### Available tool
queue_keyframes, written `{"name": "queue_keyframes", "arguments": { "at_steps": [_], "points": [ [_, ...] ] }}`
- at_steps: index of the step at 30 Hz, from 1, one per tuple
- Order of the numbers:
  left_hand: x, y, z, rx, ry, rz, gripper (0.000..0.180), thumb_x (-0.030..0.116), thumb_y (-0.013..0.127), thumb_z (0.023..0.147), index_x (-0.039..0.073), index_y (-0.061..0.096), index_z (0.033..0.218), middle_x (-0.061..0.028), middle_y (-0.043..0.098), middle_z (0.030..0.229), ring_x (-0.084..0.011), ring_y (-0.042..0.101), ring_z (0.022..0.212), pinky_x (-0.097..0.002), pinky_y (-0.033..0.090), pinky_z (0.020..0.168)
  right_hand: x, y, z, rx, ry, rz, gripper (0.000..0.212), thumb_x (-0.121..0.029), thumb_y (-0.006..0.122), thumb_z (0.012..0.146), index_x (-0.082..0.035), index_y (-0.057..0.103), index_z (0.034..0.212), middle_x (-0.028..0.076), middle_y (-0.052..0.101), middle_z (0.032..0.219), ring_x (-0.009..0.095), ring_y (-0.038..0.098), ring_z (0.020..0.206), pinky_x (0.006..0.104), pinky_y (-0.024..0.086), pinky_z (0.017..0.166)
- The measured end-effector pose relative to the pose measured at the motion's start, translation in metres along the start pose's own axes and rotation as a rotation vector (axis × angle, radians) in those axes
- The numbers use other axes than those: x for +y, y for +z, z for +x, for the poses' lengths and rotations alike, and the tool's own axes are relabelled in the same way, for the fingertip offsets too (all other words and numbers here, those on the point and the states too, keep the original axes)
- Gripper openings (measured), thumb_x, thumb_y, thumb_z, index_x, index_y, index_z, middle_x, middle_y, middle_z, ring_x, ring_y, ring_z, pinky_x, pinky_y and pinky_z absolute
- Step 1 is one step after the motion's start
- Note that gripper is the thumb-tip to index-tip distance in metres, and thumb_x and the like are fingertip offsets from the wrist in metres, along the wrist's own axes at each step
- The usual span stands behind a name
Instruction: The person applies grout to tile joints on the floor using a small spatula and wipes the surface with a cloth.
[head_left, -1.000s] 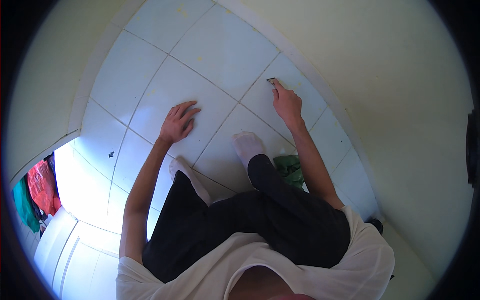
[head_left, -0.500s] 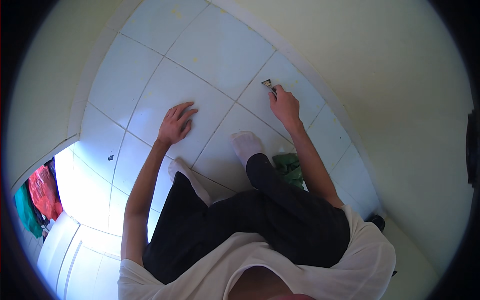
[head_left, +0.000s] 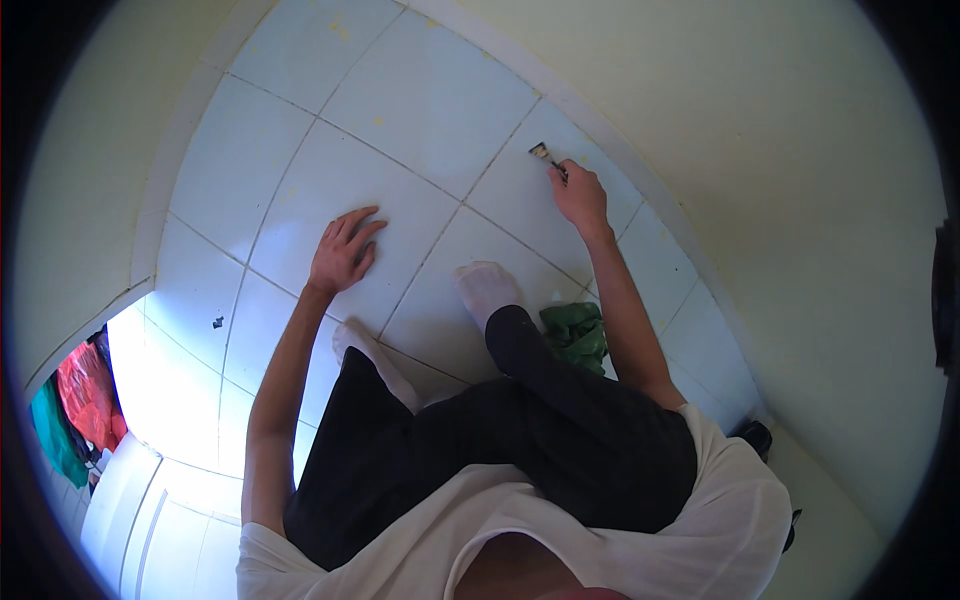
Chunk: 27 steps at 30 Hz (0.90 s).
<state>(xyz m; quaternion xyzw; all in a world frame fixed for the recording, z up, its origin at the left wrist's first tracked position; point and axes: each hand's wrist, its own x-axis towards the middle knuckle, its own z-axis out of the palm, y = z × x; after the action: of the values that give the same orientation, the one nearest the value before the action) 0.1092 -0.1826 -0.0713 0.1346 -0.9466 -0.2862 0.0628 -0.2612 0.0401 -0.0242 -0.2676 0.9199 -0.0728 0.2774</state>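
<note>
My right hand [head_left: 580,195] is closed round the handle of a small scraper [head_left: 545,155]. The tool's flat, pale-smeared blade points up and left, at the pale floor tiles [head_left: 400,85] near the right-hand wall; whether its edge touches the tile I cannot tell. Over the tiles to the left, my left hand [head_left: 343,250] rests with spread fingers and holds nothing. Yellowish specks and smears dot several tiles. A crumpled green plastic bag [head_left: 575,335] lies beside my right forearm, next to my socked foot [head_left: 485,285].
Pale walls [head_left: 800,200] rise on both sides above a skirting strip. A dark scrap [head_left: 217,322] lies on the floor at left. Through the bright doorway show red [head_left: 88,390] and teal [head_left: 57,440] bags. A black object [head_left: 753,437] sits behind my right arm.
My right hand and the scraper have shifted slightly right, and the blade now tilts more to the left. My left hand stays in nearly the same place.
</note>
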Motion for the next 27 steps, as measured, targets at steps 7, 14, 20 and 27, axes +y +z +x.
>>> {"name": "queue_keyframes", "arguments": {
  "at_steps": [7, 14, 20, 27],
  "points": [
    [0.001, -0.001, -0.001, -0.002, -0.009, 0.003, 0.045, 0.011, 0.066, 0.088, 0.016, 0.063, 0.132, -0.0066, 0.055, 0.146, -0.0285, 0.054, 0.132, -0.0436, 0.043, 0.110, 0.002, -0.002, 0.009, 0.005, 0.013, 0.009, 0.033, -0.034, 0.062, 0.099, -0.007, 0.069, 0.115, 0.019, 0.075, 0.100, 0.039, 0.071, 0.098, 0.0496, 0.055, 0.084],
    [0.001, 0.000, 0.000, 0.002, -0.005, -0.006, 0.045, 0.011, 0.066, 0.087, 0.016, 0.063, 0.132, -0.0068, 0.055, 0.145, -0.0286, 0.054, 0.131, -0.0436, 0.044, 0.109, 0.002, 0.004, 0.004, 0.011, -0.048, -0.016, 0.030, -0.033, 0.058, 0.102, -0.007, 0.069, 0.112, 0.018, 0.075, 0.098, 0.040, 0.071, 0.095, 0.0510, 0.055, 0.084],
    [0.000, -0.002, 0.000, 0.012, 0.004, 0.003, 0.044, 0.011, 0.066, 0.088, 0.016, 0.064, 0.132, -0.0073, 0.055, 0.145, -0.0288, 0.054, 0.131, -0.0436, 0.044, 0.109, -0.010, -0.005, -0.001, -0.100, -0.061, -0.078, 0.035, -0.039, 0.057, 0.102, -0.006, 0.071, 0.100, 0.018, 0.075, 0.092, 0.040, 0.072, 0.091, 0.0500, 0.056, 0.080],
    [0.001, 0.000, 0.000, -0.025, -0.020, -0.019, 0.047, 0.010, 0.066, 0.088, 0.016, 0.062, 0.134, -0.0090, 0.053, 0.148, -0.0315, 0.052, 0.133, -0.0457, 0.043, 0.111, -0.009, -0.006, -0.002, -0.051, -0.100, -0.077, 0.037, -0.040, 0.057, 0.102, -0.006, 0.071, 0.099, 0.017, 0.075, 0.091, 0.039, 0.072, 0.087, 0.0506, 0.055, 0.078]
  ]
}}
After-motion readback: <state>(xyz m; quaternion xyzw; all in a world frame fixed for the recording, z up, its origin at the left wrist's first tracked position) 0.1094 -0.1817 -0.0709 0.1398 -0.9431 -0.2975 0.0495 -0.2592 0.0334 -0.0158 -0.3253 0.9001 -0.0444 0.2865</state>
